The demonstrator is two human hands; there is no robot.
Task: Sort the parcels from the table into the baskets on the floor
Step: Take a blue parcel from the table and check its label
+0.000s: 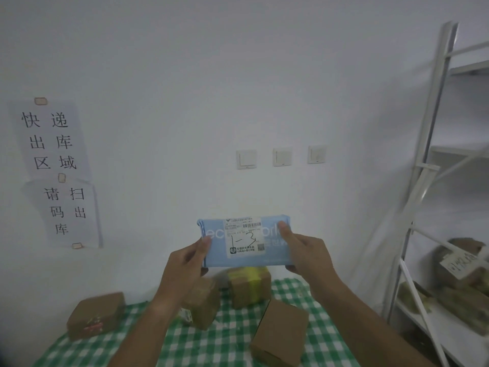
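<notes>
A light blue flat parcel is held up in front of the wall, its white shipping label facing me with "1-3" handwritten on it. My left hand grips its left end and my right hand grips its right end. Below it, several brown cardboard parcels lie on the table with the green-and-white checked cloth: one at the left, one behind my left wrist, one wrapped in yellow tape, and one at the front right. No basket is in view.
A white metal shelf rack stands at the right, with wrapped parcels on its lower shelves. Paper signs with Chinese characters hang on the white wall at the left. Three wall switches sit above the parcel.
</notes>
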